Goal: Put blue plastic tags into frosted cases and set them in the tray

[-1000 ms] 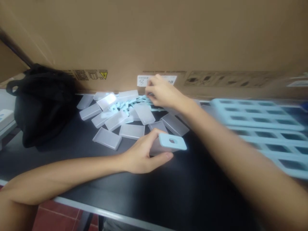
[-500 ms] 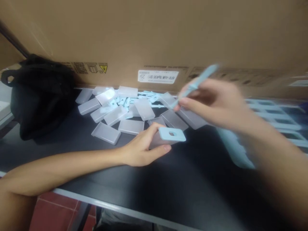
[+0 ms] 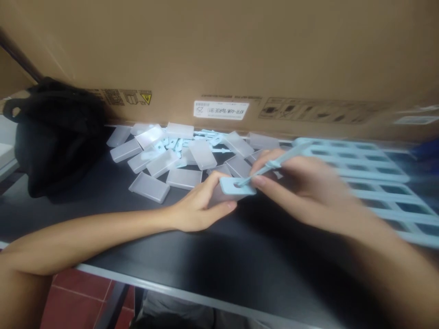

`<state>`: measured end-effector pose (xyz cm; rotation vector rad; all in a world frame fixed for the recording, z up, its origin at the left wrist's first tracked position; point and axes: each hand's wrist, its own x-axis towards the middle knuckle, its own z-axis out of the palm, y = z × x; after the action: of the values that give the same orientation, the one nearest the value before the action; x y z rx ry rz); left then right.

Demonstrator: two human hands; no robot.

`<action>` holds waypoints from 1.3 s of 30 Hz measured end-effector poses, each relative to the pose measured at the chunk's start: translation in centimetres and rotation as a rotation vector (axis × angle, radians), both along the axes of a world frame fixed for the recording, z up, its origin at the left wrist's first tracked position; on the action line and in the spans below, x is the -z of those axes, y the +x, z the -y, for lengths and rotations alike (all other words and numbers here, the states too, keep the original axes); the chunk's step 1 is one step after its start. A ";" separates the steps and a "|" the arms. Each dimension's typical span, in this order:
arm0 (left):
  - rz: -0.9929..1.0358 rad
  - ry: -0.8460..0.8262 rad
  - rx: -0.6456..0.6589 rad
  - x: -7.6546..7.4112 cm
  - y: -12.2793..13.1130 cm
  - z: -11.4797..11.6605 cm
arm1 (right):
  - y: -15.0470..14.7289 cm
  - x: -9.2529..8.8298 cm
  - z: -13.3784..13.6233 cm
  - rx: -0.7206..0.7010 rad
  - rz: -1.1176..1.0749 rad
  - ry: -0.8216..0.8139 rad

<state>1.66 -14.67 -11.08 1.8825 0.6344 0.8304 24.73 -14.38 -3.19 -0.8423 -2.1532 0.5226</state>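
Observation:
My left hand (image 3: 202,208) is closed around a translucent plastic case whose light blue end cap (image 3: 228,186) has an oval hole and faces up to the right. Between thumb and fingers, my right hand (image 3: 298,183) pinches a thin light blue plastic strap (image 3: 274,163). The strap's lower tip is at the hole in the cap; how far in it reaches I cannot tell. Behind my hands lies a pile of translucent cases (image 3: 185,179), with small light blue plastic pieces (image 3: 176,144) among them.
Light blue plastic grid frames (image 3: 398,187) lie on the black table (image 3: 219,260) at the right, partly behind my right arm. A black bag (image 3: 58,137) sits at the left. One large cardboard box (image 3: 219,50) stands along the back edge.
My right hand has come down and toward me, bringing the strap's tip from above the pile to the cap's hole. My left hand with the case has shifted slightly left in view.

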 end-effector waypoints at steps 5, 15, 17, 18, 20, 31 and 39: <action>-0.003 0.032 -0.031 -0.1 0.0 0.1 | -0.8 0.5 0.8 0.008 0.135 -0.029; 0.070 0.062 -0.054 0.5 0.0 0.2 | -4.6 2.8 2.7 0.366 0.095 0.055; 0.090 0.082 -0.046 0.4 0.0 0.3 | -4.5 2.5 2.7 0.359 0.113 0.042; 0.094 0.097 -0.044 0.3 0.0 0.3 | -4.1 2.1 2.6 0.351 0.124 0.042; 0.103 0.123 -0.040 0.3 0.0 0.3 | -2.5 1.2 2.1 0.383 0.141 0.066; 0.079 0.162 0.025 -0.2 0.2 0.4 | 11.8 1.2 -7.6 1.140 0.475 -0.052; 0.004 0.178 0.092 -0.3 0.2 0.3 | 13.7 3.7 -9.5 1.100 0.602 -0.046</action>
<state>1.87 -14.95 -10.81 2.0535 0.4803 0.8541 38.40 -4.88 -6.85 -2.1797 -1.7480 -0.2930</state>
